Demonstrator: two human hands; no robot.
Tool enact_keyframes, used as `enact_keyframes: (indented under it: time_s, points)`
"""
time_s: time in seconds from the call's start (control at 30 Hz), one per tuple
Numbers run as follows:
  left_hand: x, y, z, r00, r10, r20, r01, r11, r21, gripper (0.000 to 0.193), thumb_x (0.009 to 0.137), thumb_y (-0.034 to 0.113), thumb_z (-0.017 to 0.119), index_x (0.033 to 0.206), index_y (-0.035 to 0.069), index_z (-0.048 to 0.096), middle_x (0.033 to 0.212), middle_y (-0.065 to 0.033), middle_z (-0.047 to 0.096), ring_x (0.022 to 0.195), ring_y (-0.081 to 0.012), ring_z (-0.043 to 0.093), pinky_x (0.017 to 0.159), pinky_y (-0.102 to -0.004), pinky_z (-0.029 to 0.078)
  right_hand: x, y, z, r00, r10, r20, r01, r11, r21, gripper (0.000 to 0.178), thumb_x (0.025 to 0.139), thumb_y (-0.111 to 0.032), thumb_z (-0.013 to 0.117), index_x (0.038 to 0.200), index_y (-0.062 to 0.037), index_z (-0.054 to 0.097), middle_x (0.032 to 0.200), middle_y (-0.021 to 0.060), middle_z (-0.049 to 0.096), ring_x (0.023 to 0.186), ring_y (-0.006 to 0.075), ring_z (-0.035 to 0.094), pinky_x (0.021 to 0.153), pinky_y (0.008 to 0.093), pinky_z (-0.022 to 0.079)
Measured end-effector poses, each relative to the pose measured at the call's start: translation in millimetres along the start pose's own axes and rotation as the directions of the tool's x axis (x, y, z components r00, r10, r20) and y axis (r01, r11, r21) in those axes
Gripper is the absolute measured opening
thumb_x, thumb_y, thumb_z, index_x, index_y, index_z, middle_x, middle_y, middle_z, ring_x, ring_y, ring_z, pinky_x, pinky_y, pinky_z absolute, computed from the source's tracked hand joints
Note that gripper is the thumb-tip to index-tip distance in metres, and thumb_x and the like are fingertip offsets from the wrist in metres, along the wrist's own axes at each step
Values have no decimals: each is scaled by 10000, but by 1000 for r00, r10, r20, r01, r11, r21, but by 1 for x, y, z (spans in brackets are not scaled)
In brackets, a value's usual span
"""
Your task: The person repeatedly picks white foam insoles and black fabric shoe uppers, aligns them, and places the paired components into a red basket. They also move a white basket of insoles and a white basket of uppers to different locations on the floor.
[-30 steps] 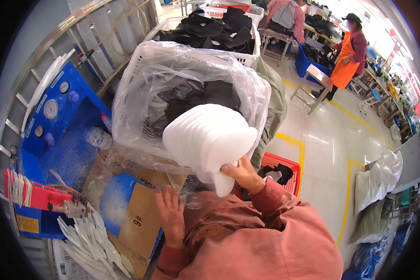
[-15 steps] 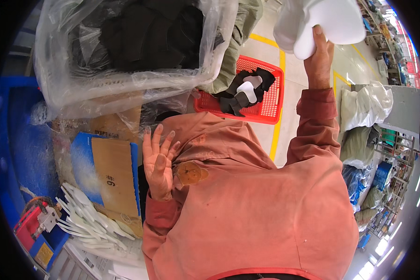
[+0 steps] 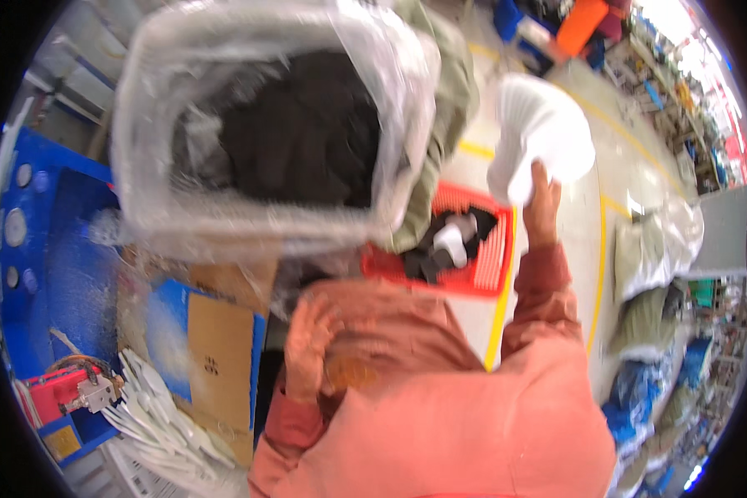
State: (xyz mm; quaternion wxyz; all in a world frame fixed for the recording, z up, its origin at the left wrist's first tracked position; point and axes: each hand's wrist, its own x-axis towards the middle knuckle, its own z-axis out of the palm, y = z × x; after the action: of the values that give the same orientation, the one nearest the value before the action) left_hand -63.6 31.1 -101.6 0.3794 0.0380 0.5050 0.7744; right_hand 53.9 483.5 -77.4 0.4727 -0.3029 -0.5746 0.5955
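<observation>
The fanned white shaped-pad stack point(image 3: 549, 129) sits lower in view than before, gripped by the right hand point(image 3: 544, 201), whose firm thumb pressure best prevents slipping, while the left hand point(image 3: 310, 342) is open.

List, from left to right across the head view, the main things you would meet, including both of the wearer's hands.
Blue gauge panel, brown cardboard, left hand, red basket, right hand gripping stacked white pieces, white sack.
</observation>
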Motion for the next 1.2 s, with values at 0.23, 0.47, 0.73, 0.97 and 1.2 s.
enact_keyframes:
  time_s: [0.23,0.47,0.73,0.97,1.2]
  points:
    - [-3,11,4,1000,-30,5,30,996,-78,823,959,189,710,1597,21,218,1533,-181,427,1324,-325,534,1029,-440,524,36,-31,57,991,-124,53,120,990,73,565,972,-205,675,1426,67,477,1332,135,587,1210,223,549,1067,361,415]
    - [-4,11,-4,999,-38,13,39,991,-125,754,991,160,678,1585,-3,243,1546,-171,398,1332,-264,508,1049,-373,484,42,-37,82,983,-158,95,162,986,-30,530,979,-195,663,1414,58,497,1322,130,602,1186,216,564,1045,354,430]
    - [3,21,-8,997,-77,6,77,995,-68,708,996,130,650,1580,18,268,1536,-157,418,1294,-283,549,1038,-396,502,75,-87,133,950,-282,134,298,947,-117,594,949,-260,705,1393,75,498,1293,157,607,1167,238,576,1023,363,450]
    - [8,31,-10,995,-83,-61,80,996,-39,677,1001,142,643,1572,25,299,1500,-143,478,1299,-276,555,1052,-388,483,125,-149,236,855,-427,293,476,871,-119,534,897,-278,763,1270,71,608,1173,160,686,1051,213,650,914,346,515]
    - [27,39,-18,982,-181,-42,180,983,-29,700,1001,161,668,1575,1,301,1555,-121,423,1359,-225,495,1120,-346,415,198,-175,364,676,-623,394,654,754,69,773,822,-255,848,1407,53,447,1304,180,608,1155,223,622,978,363,508]
